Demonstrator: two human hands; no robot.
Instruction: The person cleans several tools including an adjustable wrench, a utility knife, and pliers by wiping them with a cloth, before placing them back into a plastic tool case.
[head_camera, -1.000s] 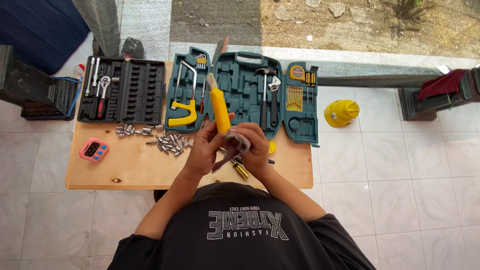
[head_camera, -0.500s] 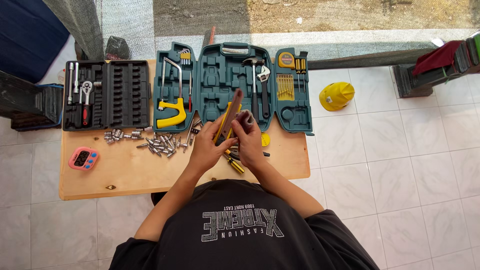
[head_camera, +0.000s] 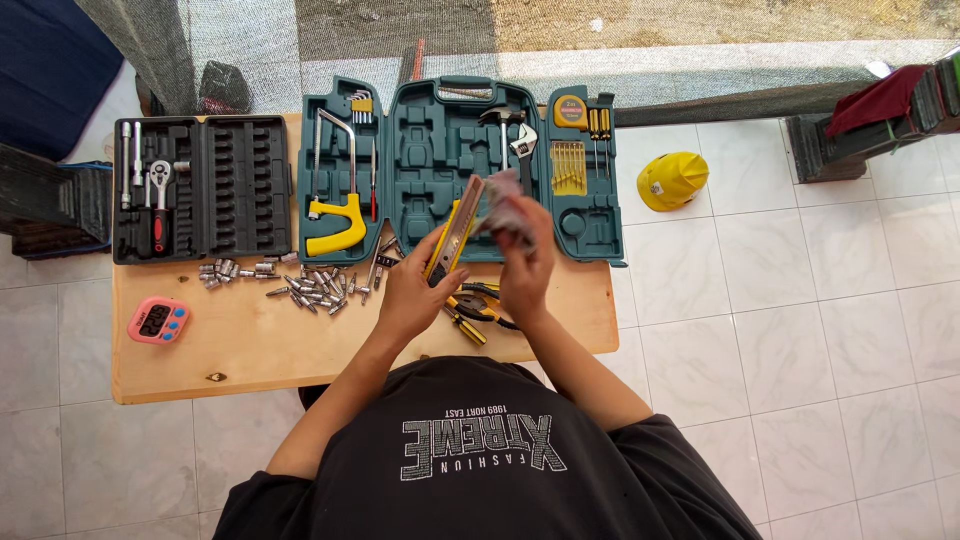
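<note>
Lifted higher since a moment ago, the right hand (head_camera: 527, 262) clutches a grey rag (head_camera: 505, 205) against the yellow utility knife (head_camera: 455, 240) grasped by the left hand (head_camera: 415, 290), mid-wipe over the teal tool case (head_camera: 440, 150); another stroke seems next.

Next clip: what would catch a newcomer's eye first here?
The two hands raised over the table's middle: the left hand grips a long yellow tool, the right hand a crumpled cloth at its tip. Behind them lies an open green tool case with a yellow-handled hacksaw, and left of the hands a scatter of metal bits.
</note>
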